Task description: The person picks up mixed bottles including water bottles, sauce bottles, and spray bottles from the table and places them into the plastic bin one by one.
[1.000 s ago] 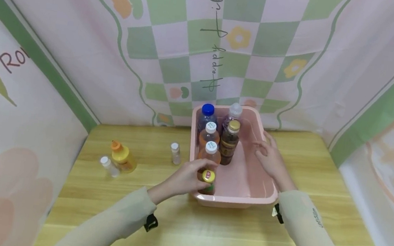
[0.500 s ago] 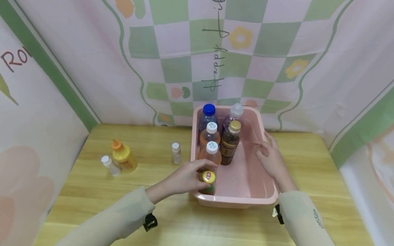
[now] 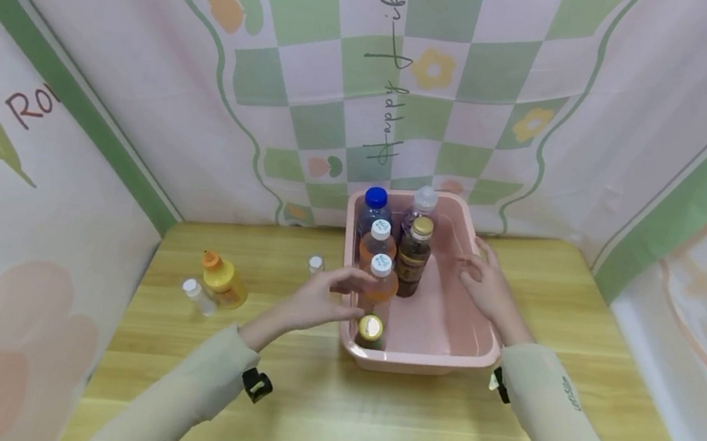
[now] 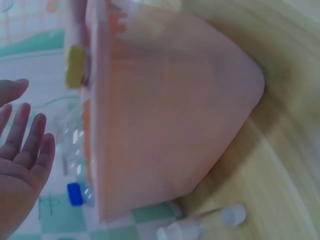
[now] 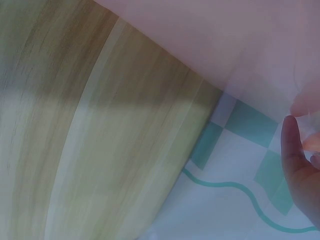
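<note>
My left hand [image 3: 324, 299] hovers over the left rim of a pink plastic basin [image 3: 422, 360], its fingers spread and holding nothing. Just below its fingertips, a bottle with a yellow cap [image 3: 370, 328] stands in the basin's near left corner. Behind that come two orange-drink bottles with white caps, the nearer bottle [image 3: 379, 282] and the farther bottle [image 3: 379, 242]. A blue-capped bottle [image 3: 374, 212], a clear-capped bottle [image 3: 423, 203] and a dark gold-capped bottle [image 3: 413, 257] share the basin. My right hand [image 3: 489, 289] grips the basin's right rim, fingers on both sides of the wall.
Left of the basin, a small white-capped bottle [image 3: 316, 264] stands partly behind my left hand. Farther left on the wooden table [image 3: 328, 423] are a yellow squeeze bottle [image 3: 223, 283] and another small white-capped bottle [image 3: 198, 297]. A patterned curtain [image 3: 316, 91] hangs behind the table.
My left hand has let go of the yellow-capped bottle and moved up and left, out of the basin. That bottle now stands in the near corner. The right hand stays at the rim.
</note>
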A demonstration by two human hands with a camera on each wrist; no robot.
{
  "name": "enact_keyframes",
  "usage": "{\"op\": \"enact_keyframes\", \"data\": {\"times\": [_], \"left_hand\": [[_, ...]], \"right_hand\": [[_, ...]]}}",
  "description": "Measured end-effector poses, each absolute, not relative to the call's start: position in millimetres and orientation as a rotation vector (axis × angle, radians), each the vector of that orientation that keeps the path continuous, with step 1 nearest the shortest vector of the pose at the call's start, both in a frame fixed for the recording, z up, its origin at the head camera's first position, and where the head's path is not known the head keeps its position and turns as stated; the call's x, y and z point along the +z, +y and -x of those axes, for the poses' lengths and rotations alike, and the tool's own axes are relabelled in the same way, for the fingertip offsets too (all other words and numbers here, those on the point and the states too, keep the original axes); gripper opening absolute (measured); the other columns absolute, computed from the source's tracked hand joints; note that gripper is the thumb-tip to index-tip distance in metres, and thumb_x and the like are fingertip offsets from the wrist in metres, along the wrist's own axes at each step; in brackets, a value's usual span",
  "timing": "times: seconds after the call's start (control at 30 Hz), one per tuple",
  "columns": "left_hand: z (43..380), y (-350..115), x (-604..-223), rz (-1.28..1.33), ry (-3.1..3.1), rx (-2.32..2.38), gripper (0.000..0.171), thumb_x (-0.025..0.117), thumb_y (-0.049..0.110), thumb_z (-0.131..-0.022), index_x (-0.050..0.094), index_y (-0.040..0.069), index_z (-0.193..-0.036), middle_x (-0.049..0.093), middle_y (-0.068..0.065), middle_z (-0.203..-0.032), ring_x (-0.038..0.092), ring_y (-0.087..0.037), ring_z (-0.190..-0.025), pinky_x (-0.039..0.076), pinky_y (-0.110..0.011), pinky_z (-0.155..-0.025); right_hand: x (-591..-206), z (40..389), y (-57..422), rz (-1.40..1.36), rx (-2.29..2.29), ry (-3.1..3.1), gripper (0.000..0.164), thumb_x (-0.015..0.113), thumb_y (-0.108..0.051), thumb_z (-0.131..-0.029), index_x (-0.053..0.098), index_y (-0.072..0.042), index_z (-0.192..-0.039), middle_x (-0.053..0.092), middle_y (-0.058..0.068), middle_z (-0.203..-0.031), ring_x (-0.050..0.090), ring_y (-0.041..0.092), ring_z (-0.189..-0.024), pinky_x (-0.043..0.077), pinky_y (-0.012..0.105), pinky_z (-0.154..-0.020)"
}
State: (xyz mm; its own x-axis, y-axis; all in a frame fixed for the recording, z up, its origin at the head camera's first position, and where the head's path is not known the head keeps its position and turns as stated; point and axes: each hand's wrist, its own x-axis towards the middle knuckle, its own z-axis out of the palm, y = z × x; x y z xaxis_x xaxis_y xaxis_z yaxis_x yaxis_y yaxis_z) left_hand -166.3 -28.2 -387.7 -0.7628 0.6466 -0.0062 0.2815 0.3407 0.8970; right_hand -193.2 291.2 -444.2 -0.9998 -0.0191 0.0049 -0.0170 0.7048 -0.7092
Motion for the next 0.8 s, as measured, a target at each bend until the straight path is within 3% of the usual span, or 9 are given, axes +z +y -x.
{"op": "enact_keyframes", "data": {"times": [0.23, 0.6, 0.7, 0.8], "left_hand": [[177.0, -56.4, -370.1, -0.731, 2.34, 1.45, 0.045, 0.067, 0.004, -0.084, 0.055, 0.004, -0.127, 0.062, -0.016, -0.125, 0.059, -0.03, -0.117, 0.047, -0.042, -0.103], [190.9, -112.6, -355.0, -0.612, 2.419, 1.447, 0.046, 0.065, 0.009, -0.088, 0.051, 0.004, -0.131, 0.057, -0.017, -0.132, 0.053, -0.034, -0.123, 0.04, -0.049, -0.11], [197.0, -130.8, -356.1, -0.519, 2.45, 1.48, 0.045, 0.062, 0.01, -0.09, 0.049, 0.003, -0.133, 0.055, -0.018, -0.133, 0.053, -0.034, -0.123, 0.042, -0.046, -0.108], [202.9, -148.3, -359.3, -0.365, 2.46, 1.547, 0.047, 0.061, 0.01, -0.092, 0.046, 0.002, -0.136, 0.054, -0.02, -0.134, 0.055, -0.03, -0.12, 0.049, -0.032, -0.101]], "right_hand": [[-444.2, 192.8, 291.4, 0.013, -1.204, 2.892, 0.039, 0.047, -0.01, -0.094, 0.053, 0.004, -0.13, 0.008, 0.02, -0.16, 0.027, 0.055, -0.135, 0.026, 0.069, -0.108], [-443.5, 192.3, 290.8, 0.017, -1.207, 2.891, 0.039, 0.047, -0.01, -0.094, 0.053, 0.004, -0.129, 0.008, 0.019, -0.16, 0.03, 0.055, -0.134, 0.028, 0.068, -0.107], [-443.1, 193.0, 290.5, 0.022, -1.213, 2.884, 0.039, 0.048, -0.009, -0.094, 0.052, 0.004, -0.13, 0.007, 0.019, -0.16, 0.028, 0.055, -0.135, 0.028, 0.069, -0.107], [-442.6, 193.4, 290.3, 0.025, -1.226, 2.875, 0.039, 0.048, -0.008, -0.093, 0.052, 0.005, -0.13, 0.006, 0.019, -0.16, 0.026, 0.055, -0.136, 0.028, 0.069, -0.107]]}}
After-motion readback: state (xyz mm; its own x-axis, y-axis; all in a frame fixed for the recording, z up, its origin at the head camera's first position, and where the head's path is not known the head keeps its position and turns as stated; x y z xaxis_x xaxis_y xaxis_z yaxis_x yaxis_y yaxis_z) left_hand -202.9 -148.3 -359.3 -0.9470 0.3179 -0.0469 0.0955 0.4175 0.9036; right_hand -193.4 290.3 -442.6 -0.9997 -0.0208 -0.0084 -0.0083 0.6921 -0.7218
